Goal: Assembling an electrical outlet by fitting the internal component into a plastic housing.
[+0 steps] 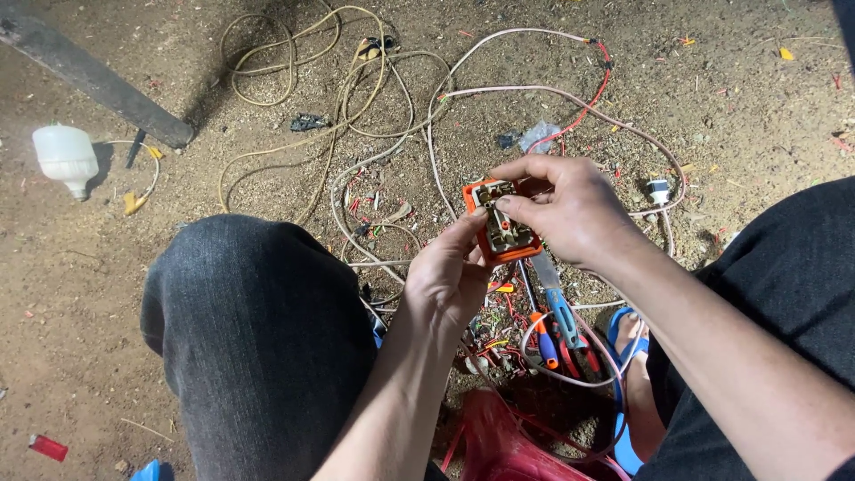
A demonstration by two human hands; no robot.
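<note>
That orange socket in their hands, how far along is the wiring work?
Stripping looks partly done: wire offcuts litter the dirt by the screwdrivers. In hand now: the left hand steadies the open orange socket while the right hand fingers its contacts. No wire visibly attached yet; the cables lie loose.

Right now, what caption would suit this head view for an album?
Both hands, left hand and right hand, hold an opened orange electrical socket above tangled wires on dirt ground.

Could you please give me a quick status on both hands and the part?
Left hand and right hand both gripping orange socket body, open side up. Tools and loose wires on ground below. Nothing blocking.
</note>
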